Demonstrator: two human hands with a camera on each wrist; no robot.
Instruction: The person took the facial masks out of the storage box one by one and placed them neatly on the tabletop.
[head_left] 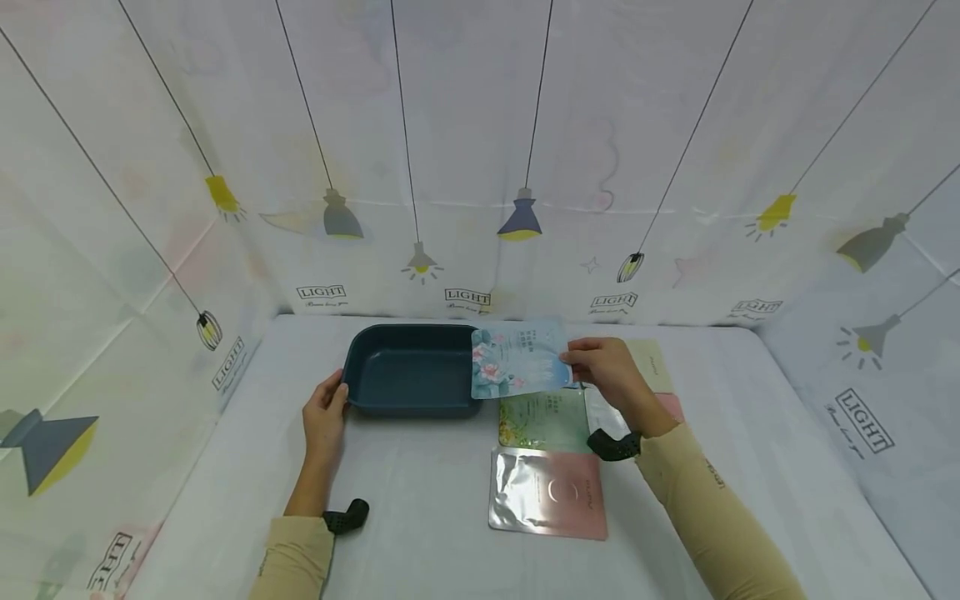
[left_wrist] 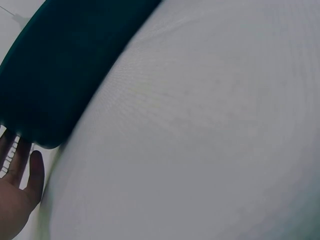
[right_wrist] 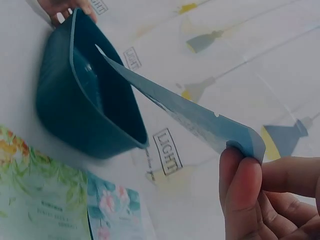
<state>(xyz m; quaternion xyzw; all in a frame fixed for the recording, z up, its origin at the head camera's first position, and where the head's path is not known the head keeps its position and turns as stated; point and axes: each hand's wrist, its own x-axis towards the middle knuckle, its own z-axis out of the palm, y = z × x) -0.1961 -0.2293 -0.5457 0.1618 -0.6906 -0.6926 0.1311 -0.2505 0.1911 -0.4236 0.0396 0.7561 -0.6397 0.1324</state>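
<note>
My right hand (head_left: 609, 371) pinches one end of a light blue floral sheet-mask packet (head_left: 517, 360) between thumb and fingers. Seen edge-on in the right wrist view, the packet (right_wrist: 175, 110) slants from the fingertips toward the inside of a dark teal rectangular basin (head_left: 412, 408). Its far end overlaps the basin's right side in the head view. At the basin's left end, my left hand (head_left: 324, 417) touches the outer wall with fairly straight fingers. The left wrist view shows those fingers (left_wrist: 20, 160) against the basin's end (left_wrist: 45, 135).
A green packet (head_left: 543, 421) lies right of the basin, with a silver-and-pink packet (head_left: 547, 493) nearer the front. Past the right hand lie a pale yellow packet (head_left: 651, 364) and a pink one (head_left: 672, 406), partly hidden. A lamp-printed cloth wall (head_left: 465, 125) encloses the white table (head_left: 420, 517).
</note>
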